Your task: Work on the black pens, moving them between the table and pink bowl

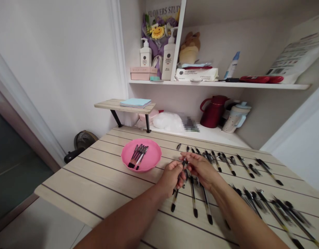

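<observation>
My left hand [171, 176] and my right hand [201, 167] meet over the wooden table [97, 180], both closed on one black pen [184, 162] held between them. The left fingers wrap its lower part; the right fingers pinch its upper end. Several more black pens [193, 195] lie on the table just below and to the right of the hands. A pink bowl [151, 157] with several pens [137, 156] in it sits to the left of my hands.
Rows of loose pens [268, 204] cover the table's right side. A small riser shelf with a blue pad [135, 102] stands at the back left. Behind are a red jug [213, 110], a white cup [236, 117], and a wall shelf with bottles [169, 55].
</observation>
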Demonstrator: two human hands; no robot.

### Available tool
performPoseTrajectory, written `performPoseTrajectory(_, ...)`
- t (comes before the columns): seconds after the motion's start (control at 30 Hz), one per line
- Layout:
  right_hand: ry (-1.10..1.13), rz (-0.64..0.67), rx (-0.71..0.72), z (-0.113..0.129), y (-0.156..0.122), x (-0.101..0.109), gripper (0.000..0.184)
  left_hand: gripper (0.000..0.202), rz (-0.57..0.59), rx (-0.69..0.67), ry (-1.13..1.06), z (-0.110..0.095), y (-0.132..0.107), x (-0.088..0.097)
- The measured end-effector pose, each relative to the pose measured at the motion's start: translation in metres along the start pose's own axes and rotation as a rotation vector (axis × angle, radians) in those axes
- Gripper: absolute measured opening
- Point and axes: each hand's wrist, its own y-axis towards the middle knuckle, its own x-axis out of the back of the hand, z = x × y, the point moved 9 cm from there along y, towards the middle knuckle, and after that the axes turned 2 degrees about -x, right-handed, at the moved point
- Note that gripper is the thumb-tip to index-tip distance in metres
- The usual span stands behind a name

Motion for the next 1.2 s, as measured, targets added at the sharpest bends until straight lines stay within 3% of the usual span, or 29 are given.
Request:
performPoseTrajectory(0.17, -0.13, -0.043, 0.025, 0.0, 0.002, 0.005, 0.031, 0.024, 0.017, 0.011, 0.007, 0.001, 0.0, -0.001)
performPoseTrajectory(0.4, 0.044, 0.084, -0.002, 0.002, 0.0, -0.006, 0.033, 0.028, 0.067, 0.06, -0.055, 0.002, -0.001, -0.004)
performPoseTrajectory(0.6, -0.108, -0.006, -0.018, -0.004, 0.006, 0.004, 0.031, 0.025, 0.045, 0.053, -0.073, 0.002, -0.002, -0.003)
performPoseTrajectory(0.8, 0.096, 0.016, 0.064, 0.013, 0.012, 0.011, 0.027, 0.023, 0.089, 0.092, -0.091, 0.005, -0.005, -0.007)
performPoseTrajectory(0.93, 0.126, -0.084, 0.12, 0.024, 0.025, 0.028, 0.027, 0.023, 0.032, 0.09, -0.081, 0.006, -0.003, -0.002)
performPoseTrajectory(1.0, 0.016, -0.171, 0.163, 0.029, 0.037, 0.039, 0.026, 0.023, -0.043, 0.083, -0.068, 0.006, -0.002, 0.005)
performPoseTrajectory(1.1, -0.376, -0.309, 0.221, 0.037, 0.057, 0.048, 0.026, 0.022, -0.172, 0.094, -0.054, 0.008, -0.001, 0.017)
performPoseTrajectory(1.2, -0.658, -0.343, 0.221, 0.033, 0.078, 0.045, 0.022, 0.022, -0.271, 0.091, -0.029, 0.007, 0.001, 0.028)
